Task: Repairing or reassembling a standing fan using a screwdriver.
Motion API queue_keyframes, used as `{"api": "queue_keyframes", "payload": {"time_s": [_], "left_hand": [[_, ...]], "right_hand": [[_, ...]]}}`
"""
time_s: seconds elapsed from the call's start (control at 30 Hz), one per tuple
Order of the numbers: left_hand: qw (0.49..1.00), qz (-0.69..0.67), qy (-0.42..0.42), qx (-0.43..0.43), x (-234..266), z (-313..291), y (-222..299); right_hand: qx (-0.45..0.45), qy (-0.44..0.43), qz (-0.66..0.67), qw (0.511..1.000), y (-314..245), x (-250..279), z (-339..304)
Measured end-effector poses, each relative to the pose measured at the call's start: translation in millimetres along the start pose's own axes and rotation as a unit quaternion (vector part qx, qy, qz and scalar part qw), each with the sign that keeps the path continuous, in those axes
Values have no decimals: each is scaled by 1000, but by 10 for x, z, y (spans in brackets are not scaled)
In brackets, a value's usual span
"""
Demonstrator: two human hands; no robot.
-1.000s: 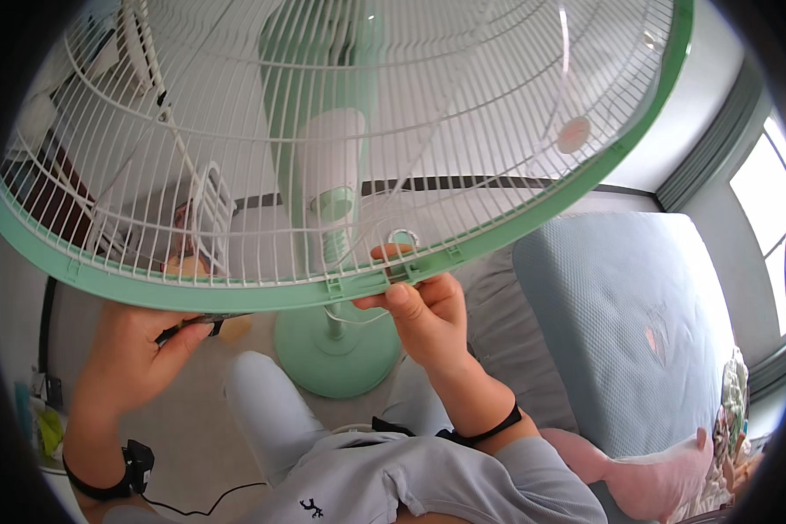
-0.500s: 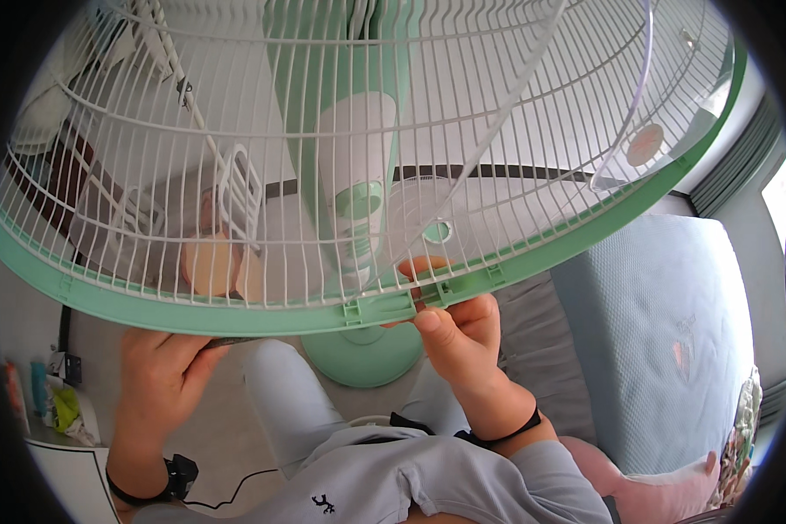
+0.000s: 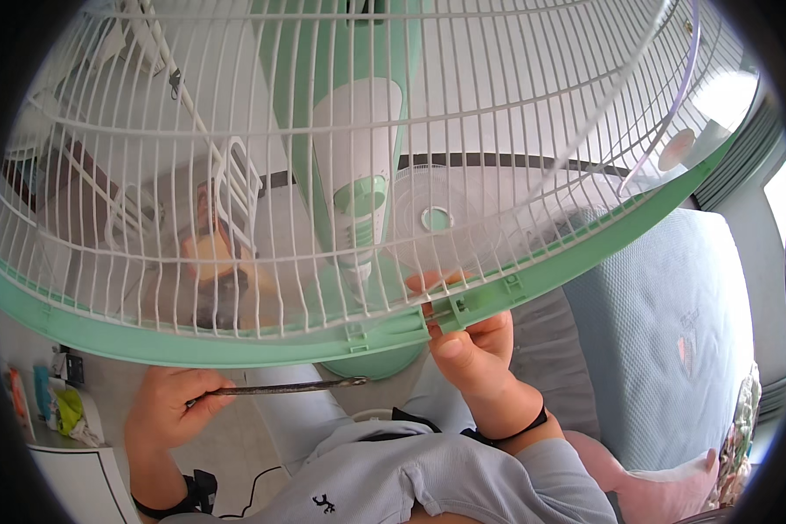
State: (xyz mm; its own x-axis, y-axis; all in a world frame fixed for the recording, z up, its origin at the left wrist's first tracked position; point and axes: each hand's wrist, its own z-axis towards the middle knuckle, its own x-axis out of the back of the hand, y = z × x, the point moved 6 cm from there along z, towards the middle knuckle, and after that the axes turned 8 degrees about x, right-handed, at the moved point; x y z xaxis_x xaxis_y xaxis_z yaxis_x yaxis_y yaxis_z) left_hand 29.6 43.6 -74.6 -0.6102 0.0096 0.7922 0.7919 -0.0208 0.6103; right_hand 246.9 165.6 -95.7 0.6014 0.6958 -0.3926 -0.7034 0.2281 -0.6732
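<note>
A large white wire fan guard with a green rim fills the upper view. My right hand grips the rim at its small clip joint, thumb in front and fingers partly hidden behind. Lower left, my left hand is closed around a thin dark metal rod with a flattened tip. The rod points right, just below the rim and apart from it. Behind the wires stands the green and white fan column, its round green base partly covered by the rim.
Another round guard with a green centre lies beyond the column. To the right are a blue padded bed and a pink cushion. A white cabinet stands at lower left, and a black cable runs by my left wrist.
My left hand has dropped slightly and moved right, bringing the rod out from beneath the rim. The guard has shifted a little down and right, with my right hand still on its joint.
</note>
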Motion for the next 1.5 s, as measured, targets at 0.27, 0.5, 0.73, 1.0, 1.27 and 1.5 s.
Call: {"api": "queue_keyframes", "payload": {"time_s": [0.27, 0.5, 0.73, 1.0, 1.27, 1.5], "left_hand": [[954, -282, 84, -64, -291, -23, -112], [767, -602, 135, -175, -528, 323, 373], [733, -651, 71, -184, -713, 479, 680], [812, -535, 184, -146, -655, 501, 798], [781, -565, 160, -210, -529, 374, 759], [784, -567, 188, -170, -529, 249, 808]], "right_hand": [[8, -6, 39, 999, -7, -12, -46], [-6, -3, -19, 1000, -66, -13, -79], [16, -4, -59, 998, -121, -51, -85], [20, -20, -55, 998, -135, -2, -81], [-26, -12, 48, 998, -124, -72, -83], [-11, -54, -39, 998, -199, -97, -132]]}}
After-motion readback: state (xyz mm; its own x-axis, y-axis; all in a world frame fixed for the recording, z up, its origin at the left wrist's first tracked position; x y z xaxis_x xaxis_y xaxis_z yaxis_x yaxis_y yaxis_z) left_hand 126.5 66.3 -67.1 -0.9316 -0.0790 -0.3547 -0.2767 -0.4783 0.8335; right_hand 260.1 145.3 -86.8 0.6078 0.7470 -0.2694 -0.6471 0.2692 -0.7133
